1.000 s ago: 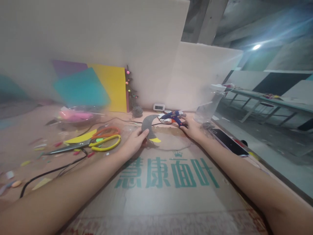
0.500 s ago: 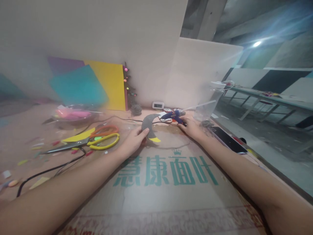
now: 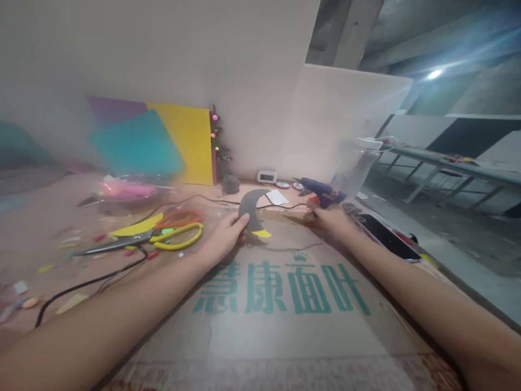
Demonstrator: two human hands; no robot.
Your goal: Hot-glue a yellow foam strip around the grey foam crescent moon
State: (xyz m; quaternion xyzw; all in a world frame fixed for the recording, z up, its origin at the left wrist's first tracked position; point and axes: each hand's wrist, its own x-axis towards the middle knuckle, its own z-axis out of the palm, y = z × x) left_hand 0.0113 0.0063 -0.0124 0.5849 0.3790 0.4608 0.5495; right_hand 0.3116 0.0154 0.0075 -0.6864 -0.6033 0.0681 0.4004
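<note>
Between the thumb and fingers of my left hand (image 3: 228, 233) is a dark grey crescent-shaped piece (image 3: 251, 207), held upright over the cardboard. A small yellow bit (image 3: 261, 233) shows at its lower tip. My right hand (image 3: 331, 218) is closed round the handle of a blue glue gun (image 3: 321, 190), whose nozzle points left and away from me. A white card (image 3: 277, 197) lies on the table between the crescent and the glue gun. Below both hands spreads a cardboard sheet (image 3: 280, 336) with green printed characters.
Scissors (image 3: 140, 239) with orange and yellow handles lie at left among paper scraps and a black cable (image 3: 91, 278). A plastic bowl (image 3: 128, 198) sits behind them. A phone (image 3: 386, 237) and a clear container (image 3: 362, 165) are at right; a small clock (image 3: 266, 176) stands at the back.
My right hand has picked up the glue gun, which has moved right and turned to point left, uncovering the white card. My left hand still holds the crescent in about the same place.
</note>
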